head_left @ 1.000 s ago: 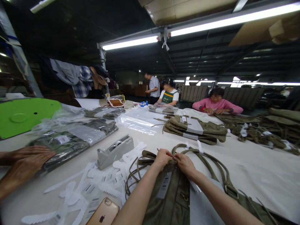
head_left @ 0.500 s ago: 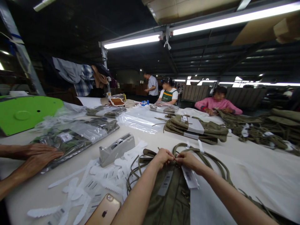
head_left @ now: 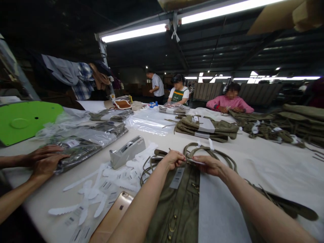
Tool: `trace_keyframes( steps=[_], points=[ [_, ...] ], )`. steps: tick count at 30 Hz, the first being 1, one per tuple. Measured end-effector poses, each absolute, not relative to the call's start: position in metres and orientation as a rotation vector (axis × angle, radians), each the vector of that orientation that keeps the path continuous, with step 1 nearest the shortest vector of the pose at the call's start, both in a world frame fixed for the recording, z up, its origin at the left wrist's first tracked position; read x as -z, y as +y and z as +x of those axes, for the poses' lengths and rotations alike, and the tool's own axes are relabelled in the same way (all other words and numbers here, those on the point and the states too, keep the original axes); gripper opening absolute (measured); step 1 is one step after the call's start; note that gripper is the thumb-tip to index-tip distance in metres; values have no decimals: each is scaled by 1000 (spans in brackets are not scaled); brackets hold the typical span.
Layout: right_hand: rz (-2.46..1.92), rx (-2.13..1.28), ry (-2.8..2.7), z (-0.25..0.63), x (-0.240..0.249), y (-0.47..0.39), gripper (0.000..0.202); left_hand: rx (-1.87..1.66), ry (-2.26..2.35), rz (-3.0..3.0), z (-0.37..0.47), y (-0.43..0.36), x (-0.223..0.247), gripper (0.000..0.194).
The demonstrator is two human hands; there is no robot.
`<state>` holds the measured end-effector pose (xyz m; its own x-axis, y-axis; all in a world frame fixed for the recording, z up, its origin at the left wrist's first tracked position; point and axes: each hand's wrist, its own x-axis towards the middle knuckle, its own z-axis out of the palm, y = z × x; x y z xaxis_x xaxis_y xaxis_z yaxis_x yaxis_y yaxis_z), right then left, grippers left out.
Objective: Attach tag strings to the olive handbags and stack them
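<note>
An olive fabric item (head_left: 187, 202) with brass hooks and a printed label lies in front of me, looped straps (head_left: 222, 153) at its far end. There, my left hand (head_left: 174, 160) is closed in a pinch on something too small to make out. Close to its right, my right hand (head_left: 209, 164) is closed on a white tag (head_left: 198, 161), seen nearly edge-on. White paper (head_left: 220, 206) shows along the item's right side.
A tape dispenser (head_left: 128, 152), loose white labels (head_left: 88, 195) and a phone (head_left: 113, 216) lie left of me. Another person's hands (head_left: 48, 160) press a plastic-bagged garment (head_left: 81, 152). Beyond stand an olive stack (head_left: 207, 128) and a green machine (head_left: 27, 121). Co-workers are across the table.
My hands have moved slightly apart. The tag that hung below my right hand is now raised flat in its fingers. The view has shifted, showing more of the olive item.
</note>
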<state>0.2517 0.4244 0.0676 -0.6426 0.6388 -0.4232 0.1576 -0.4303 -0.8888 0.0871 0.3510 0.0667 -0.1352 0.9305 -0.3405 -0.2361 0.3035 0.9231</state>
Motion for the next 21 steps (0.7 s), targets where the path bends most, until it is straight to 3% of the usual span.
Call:
trace_keyframes(
  steps=[7,21],
  points=[
    [-1198,-2120,-1267,245,-69,398,22,-1130,1305,698,90,330,-75,16],
    [-1333,-1675,-1063,204,-57,369,39,-1140,1470,745,118,300,-81,16]
  ],
)
